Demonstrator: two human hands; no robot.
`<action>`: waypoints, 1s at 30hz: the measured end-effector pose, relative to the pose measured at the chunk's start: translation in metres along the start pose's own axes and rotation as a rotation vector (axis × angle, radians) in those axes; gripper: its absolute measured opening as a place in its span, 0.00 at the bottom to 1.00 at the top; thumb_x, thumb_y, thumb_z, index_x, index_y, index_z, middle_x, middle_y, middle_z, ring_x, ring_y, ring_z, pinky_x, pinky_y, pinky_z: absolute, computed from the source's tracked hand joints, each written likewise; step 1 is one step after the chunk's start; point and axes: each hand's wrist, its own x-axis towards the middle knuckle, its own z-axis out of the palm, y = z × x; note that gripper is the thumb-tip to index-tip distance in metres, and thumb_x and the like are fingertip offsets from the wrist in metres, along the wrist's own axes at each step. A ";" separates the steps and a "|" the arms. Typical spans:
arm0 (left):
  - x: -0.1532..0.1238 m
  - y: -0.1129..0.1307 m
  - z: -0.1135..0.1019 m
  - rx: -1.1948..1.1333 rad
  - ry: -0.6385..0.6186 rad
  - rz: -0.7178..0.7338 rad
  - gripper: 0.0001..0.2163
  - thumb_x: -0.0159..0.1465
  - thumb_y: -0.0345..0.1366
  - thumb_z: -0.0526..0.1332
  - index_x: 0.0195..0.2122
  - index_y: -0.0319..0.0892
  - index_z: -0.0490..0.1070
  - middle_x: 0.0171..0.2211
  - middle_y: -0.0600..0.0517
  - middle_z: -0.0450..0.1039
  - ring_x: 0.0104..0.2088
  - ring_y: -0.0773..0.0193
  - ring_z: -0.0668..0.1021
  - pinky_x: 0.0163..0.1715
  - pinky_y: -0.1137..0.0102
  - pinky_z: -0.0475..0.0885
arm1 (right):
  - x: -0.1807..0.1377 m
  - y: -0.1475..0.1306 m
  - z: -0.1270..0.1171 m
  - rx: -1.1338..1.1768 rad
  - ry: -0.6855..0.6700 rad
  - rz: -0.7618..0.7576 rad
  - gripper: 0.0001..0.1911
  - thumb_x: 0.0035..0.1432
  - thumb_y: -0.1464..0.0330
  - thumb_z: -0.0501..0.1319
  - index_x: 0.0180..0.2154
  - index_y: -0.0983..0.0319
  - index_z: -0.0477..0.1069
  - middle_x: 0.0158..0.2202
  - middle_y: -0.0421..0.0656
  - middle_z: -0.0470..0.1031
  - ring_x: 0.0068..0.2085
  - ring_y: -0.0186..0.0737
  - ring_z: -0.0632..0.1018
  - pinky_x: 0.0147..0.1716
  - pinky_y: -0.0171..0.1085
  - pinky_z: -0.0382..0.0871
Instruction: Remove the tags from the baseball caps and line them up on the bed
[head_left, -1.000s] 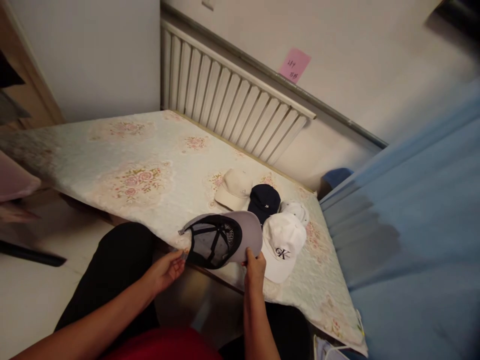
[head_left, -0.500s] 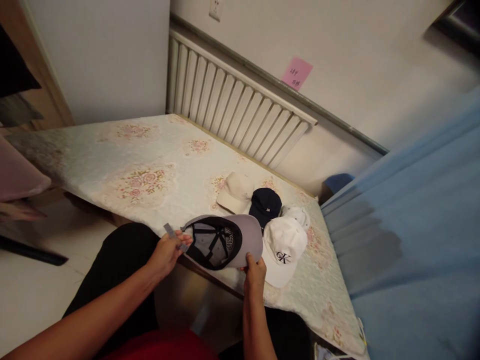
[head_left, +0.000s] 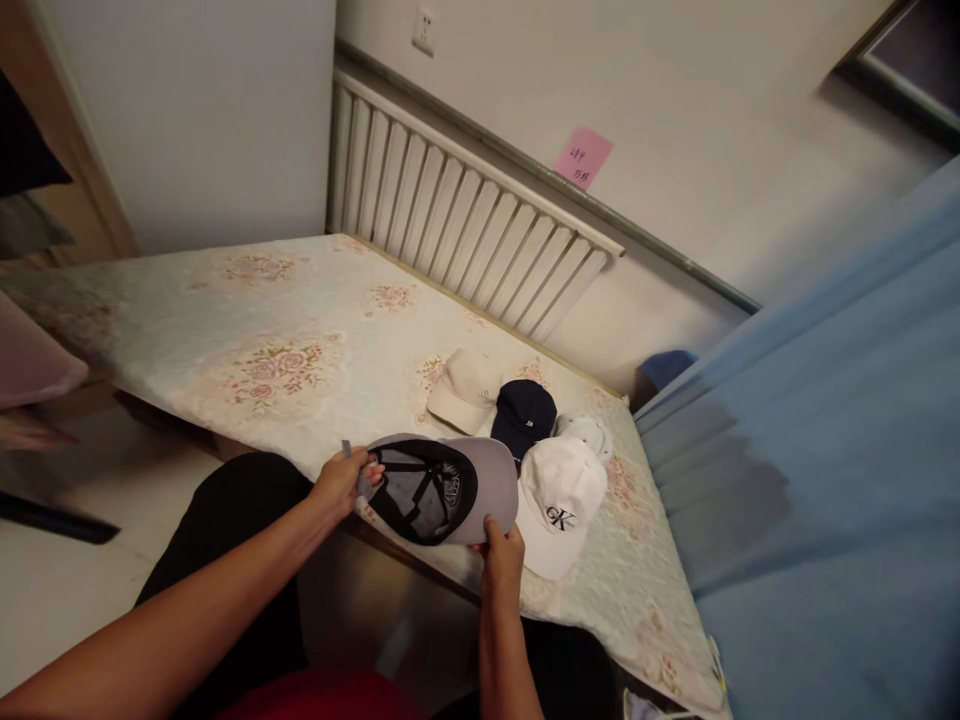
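A grey baseball cap (head_left: 491, 490) is held between my hands above the bed's front edge, its dark-lined inside turned up toward me. My left hand (head_left: 343, 482) pinches the back of the cap at its strap, and a grey strap end sticks up past the fingers. With thumb on top, my right hand (head_left: 501, 555) grips the edge of the brim. Just beyond lie a beige cap (head_left: 461, 392), a navy cap (head_left: 525, 415) and a white cap with black letters (head_left: 562, 500). A further pale cap (head_left: 589, 435) is partly hidden behind the white one.
The caps rest on a bed with a flowered cover (head_left: 360, 370). A white radiator (head_left: 465, 220) runs along the wall behind, under a pink paper note (head_left: 585, 157). A blue curtain (head_left: 825, 450) hangs on the right. Pink cloth (head_left: 37, 350) shows at the left.
The view has shifted slightly. My left hand has come closer to the cap's back edge, and less of the strap end sticks out. My right hand keeps its grip on the brim.
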 end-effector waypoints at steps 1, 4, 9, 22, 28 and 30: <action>0.001 0.001 0.001 -0.004 0.007 0.019 0.06 0.60 0.23 0.58 0.36 0.38 0.65 0.25 0.52 0.72 0.19 0.69 0.76 0.20 0.75 0.73 | -0.001 0.000 0.000 0.018 0.002 0.009 0.18 0.45 0.59 0.64 0.35 0.65 0.72 0.25 0.38 0.74 0.20 0.33 0.69 0.18 0.34 0.64; 0.003 0.007 0.006 -0.010 0.007 0.081 0.02 0.60 0.26 0.59 0.33 0.38 0.65 0.25 0.52 0.72 0.19 0.72 0.75 0.19 0.78 0.70 | -0.005 -0.001 0.000 0.107 0.016 0.051 0.19 0.42 0.61 0.65 0.36 0.66 0.71 0.26 0.38 0.74 0.21 0.33 0.70 0.17 0.33 0.64; -0.003 0.023 0.021 0.027 -0.033 0.176 0.03 0.57 0.31 0.61 0.32 0.38 0.67 0.24 0.54 0.71 0.19 0.71 0.75 0.13 0.80 0.60 | -0.013 -0.005 0.004 0.296 0.011 0.150 0.22 0.38 0.65 0.67 0.38 0.64 0.69 0.28 0.38 0.75 0.22 0.32 0.72 0.16 0.31 0.65; -0.042 0.079 0.100 0.278 -0.403 0.465 0.09 0.54 0.35 0.60 0.37 0.40 0.69 0.13 0.56 0.69 0.11 0.73 0.64 0.13 0.79 0.52 | -0.024 0.014 0.011 0.337 -0.182 0.339 0.20 0.42 0.59 0.68 0.33 0.63 0.66 0.23 0.41 0.76 0.20 0.31 0.75 0.17 0.28 0.65; -0.062 0.088 0.128 0.431 -0.534 0.466 0.08 0.57 0.35 0.59 0.37 0.41 0.69 0.10 0.58 0.65 0.10 0.73 0.59 0.13 0.78 0.50 | -0.023 0.009 0.012 0.005 -0.303 0.227 0.17 0.43 0.59 0.65 0.30 0.64 0.68 0.20 0.41 0.75 0.16 0.30 0.70 0.14 0.27 0.59; -0.070 0.092 0.134 0.480 -0.578 0.498 0.08 0.57 0.35 0.58 0.37 0.41 0.69 0.10 0.59 0.64 0.11 0.72 0.62 0.15 0.78 0.53 | -0.021 -0.009 0.012 -0.034 -0.297 0.126 0.15 0.43 0.59 0.64 0.29 0.64 0.67 0.19 0.39 0.73 0.16 0.30 0.69 0.14 0.28 0.59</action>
